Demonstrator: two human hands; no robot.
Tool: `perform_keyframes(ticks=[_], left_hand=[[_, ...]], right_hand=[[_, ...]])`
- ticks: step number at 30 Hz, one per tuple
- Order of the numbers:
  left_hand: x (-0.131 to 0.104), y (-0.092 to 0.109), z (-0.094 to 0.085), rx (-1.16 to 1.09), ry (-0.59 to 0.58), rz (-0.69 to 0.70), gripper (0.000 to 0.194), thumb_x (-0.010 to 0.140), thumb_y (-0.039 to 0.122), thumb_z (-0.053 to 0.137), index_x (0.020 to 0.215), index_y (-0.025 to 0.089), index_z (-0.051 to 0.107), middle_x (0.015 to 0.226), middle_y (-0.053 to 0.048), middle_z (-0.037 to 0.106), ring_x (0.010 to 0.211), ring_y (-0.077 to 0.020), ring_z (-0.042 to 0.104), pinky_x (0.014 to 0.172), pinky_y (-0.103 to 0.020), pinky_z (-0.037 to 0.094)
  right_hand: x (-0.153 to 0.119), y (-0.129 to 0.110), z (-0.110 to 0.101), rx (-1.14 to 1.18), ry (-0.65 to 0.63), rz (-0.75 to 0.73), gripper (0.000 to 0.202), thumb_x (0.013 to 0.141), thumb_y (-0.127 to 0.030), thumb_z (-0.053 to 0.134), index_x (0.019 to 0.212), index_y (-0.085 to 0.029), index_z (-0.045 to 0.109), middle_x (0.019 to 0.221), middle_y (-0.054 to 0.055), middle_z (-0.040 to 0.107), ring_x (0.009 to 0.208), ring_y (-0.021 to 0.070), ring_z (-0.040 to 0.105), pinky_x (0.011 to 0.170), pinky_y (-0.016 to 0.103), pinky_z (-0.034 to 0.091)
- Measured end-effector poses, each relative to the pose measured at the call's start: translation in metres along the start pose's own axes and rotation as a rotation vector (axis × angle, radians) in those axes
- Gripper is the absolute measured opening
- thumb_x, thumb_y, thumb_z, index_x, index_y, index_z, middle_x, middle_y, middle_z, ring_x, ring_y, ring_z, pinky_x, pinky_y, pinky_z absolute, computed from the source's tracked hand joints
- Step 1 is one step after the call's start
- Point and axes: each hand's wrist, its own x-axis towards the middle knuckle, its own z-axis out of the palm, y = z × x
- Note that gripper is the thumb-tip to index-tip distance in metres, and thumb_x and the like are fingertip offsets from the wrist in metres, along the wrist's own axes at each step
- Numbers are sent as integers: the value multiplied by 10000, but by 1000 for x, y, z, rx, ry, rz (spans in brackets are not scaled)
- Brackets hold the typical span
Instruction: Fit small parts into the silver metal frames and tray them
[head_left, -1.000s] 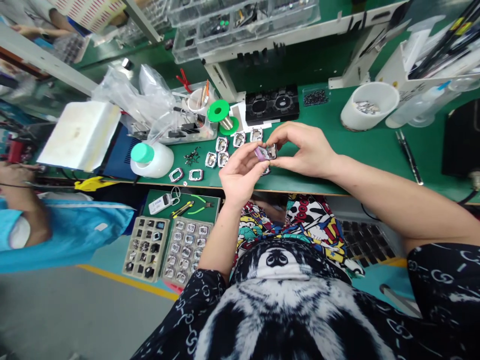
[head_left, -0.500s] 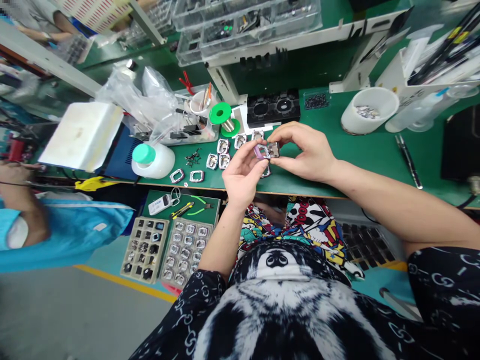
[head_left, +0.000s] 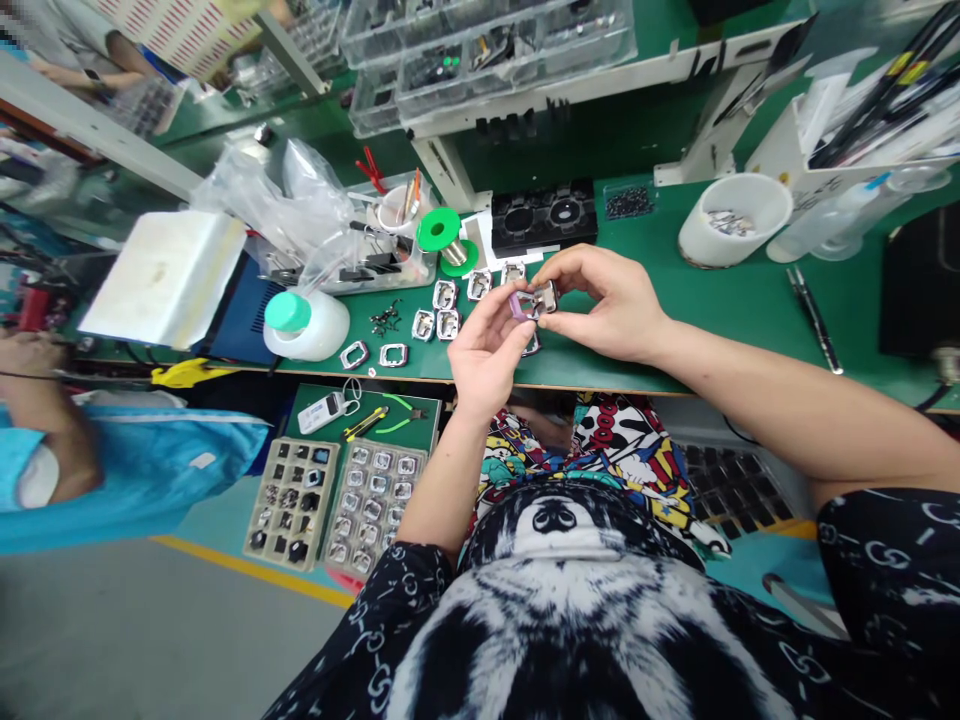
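My left hand pinches a small purple-edged frame over the front edge of the green bench. My right hand grips a small metal part between thumb and fingers, right beside the purple frame. The two pieces touch or nearly touch; my fingers cover the place between them. Behind and left of my hands lie several silver frames. Two thinner frames rest farther left near the bench edge, close to some small black parts.
A green solder spool, a black fixture and a white cup stand behind. Left are a green-capped bottle and a co-worker's arm. Tweezers lie right. Part trays sit below the bench.
The metal part in my right hand has tilted slightly beside the purple frame. Both hands keep nearly the same place and grip. The whole view has shifted a little.
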Motion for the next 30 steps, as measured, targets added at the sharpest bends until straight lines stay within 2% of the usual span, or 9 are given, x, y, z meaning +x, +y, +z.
perform_keyframes(ticks=[8, 15, 24, 30], left_hand=[[-3, 0, 1, 25, 10, -18, 474, 965, 392, 857, 1416, 348, 718, 1439, -49, 715, 1361, -260, 692, 1250, -470, 550], [-2, 3, 6, 27, 20, 38, 445, 964, 400, 854, 1387, 342, 727, 1408, -56, 697, 1349, -255, 679, 1155, -408, 616], [-6, 2, 7, 90, 7, 131, 438, 998, 363, 808, 1421, 369, 696, 1458, -54, 647, 1412, -265, 631, 1166, -404, 604], [-7, -1, 6, 55, 1, 119, 453, 991, 311, 815, 1429, 344, 703, 1453, -68, 651, 1405, -271, 634, 1171, -410, 595]], right_hand=[[-1, 3, 2, 18, 7, 34, 357, 880, -466, 849, 1101, -221, 715, 1094, 38, 741, 956, 220, 714, 881, 389, 623], [-2, 2, 0, -56, 24, -16, 311, 889, -437, 850, 1059, -222, 703, 1057, 34, 728, 944, 218, 695, 850, 377, 609], [-3, 3, 3, -48, 70, -10, 334, 909, -506, 827, 1049, -242, 678, 1078, 40, 723, 995, 235, 695, 860, 397, 615], [-1, 2, 2, -25, 80, -19, 352, 927, -521, 835, 1059, -232, 683, 1062, 39, 716, 978, 225, 700, 849, 382, 612]])
